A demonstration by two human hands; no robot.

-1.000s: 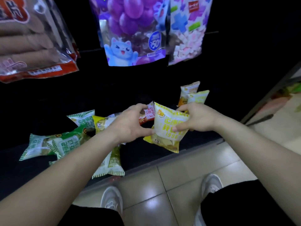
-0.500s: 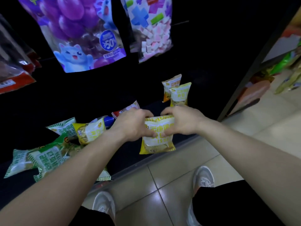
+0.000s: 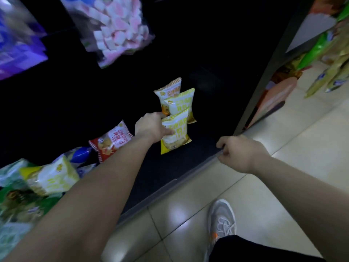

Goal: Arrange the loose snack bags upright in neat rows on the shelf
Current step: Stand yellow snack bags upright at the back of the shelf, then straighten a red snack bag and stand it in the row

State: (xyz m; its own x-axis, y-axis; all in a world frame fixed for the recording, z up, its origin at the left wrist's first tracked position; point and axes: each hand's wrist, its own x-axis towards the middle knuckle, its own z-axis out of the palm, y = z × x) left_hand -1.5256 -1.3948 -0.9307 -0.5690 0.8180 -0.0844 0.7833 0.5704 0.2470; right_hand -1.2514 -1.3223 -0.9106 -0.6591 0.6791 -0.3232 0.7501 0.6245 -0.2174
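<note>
My left hand [image 3: 151, 127] grips a yellow-and-white snack bag [image 3: 175, 135] and holds it upright on the black shelf [image 3: 198, 148], just in front of two more upright yellow bags [image 3: 181, 103] standing in a row. My right hand [image 3: 239, 154] is off the bag, fingers curled at the shelf's front edge; whether it grips the edge is unclear. A red bag [image 3: 111, 140] lies loose to the left. Further left is a heap of loose yellow [image 3: 51, 178], blue [image 3: 81, 154] and green bags [image 3: 17, 203].
A marshmallow bag [image 3: 117, 29] and a purple bag [image 3: 18, 53] hang above the shelf. A dark upright post [image 3: 264, 76] bounds the shelf on the right, with more goods [image 3: 330, 53] beyond. Beige tiled floor and my grey shoe [image 3: 222, 224] lie below.
Both hands held the yellow bag before. Now the left hand alone has carried it back to the two standing bags, and the right hand has let go and dropped to the shelf edge.
</note>
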